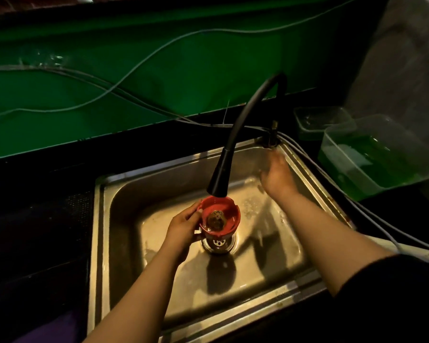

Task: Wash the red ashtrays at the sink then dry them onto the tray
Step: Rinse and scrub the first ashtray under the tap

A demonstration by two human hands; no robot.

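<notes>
- Washing step: left hand grips red ashtray under the tap.
- Right hand, blurred, grip state unclear, nears tap base.
- Next, probably: start water.

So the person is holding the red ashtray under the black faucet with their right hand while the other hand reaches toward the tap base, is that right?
Not quite: the head view shows the left hand holding the red ashtray under the black faucet. The right hand, blurred, is the one reaching toward the tap base at the sink corner.
</notes>
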